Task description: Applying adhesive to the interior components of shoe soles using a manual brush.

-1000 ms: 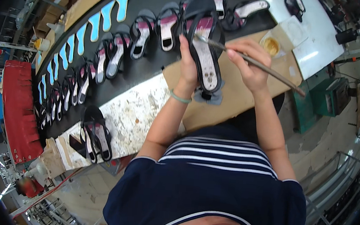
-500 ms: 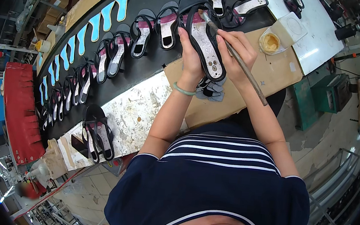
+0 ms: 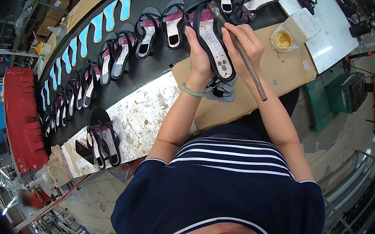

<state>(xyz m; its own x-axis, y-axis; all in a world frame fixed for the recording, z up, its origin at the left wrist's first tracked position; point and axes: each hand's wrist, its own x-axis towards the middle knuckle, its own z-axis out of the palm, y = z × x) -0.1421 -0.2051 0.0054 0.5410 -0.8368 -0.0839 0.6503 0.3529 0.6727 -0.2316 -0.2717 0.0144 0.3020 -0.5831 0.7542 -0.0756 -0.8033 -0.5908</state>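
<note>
- left hand (image 3: 197,49): fingers closed around the edge of a black sandal (image 3: 210,32), holding it sole-up above the far part of the worktop (image 3: 288,70).
- right hand (image 3: 245,45): fingers pinched shut on a thin brush (image 3: 247,66); the brush tip rests on the sandal's pale insole near its upper end, the handle slants down toward the person.
- small grey heel pieces (image 3: 221,91) lie on the tan board just below the held sandal.
- a tub of yellowish glue (image 3: 283,39) stands right of the hands, near but apart.
- a row of sandals (image 3: 146,35) and light blue insoles (image 3: 116,9) lies on the black belt (image 3: 151,70) to the left.
- one sandal pair (image 3: 102,142) rests on the stained white edge.
</note>
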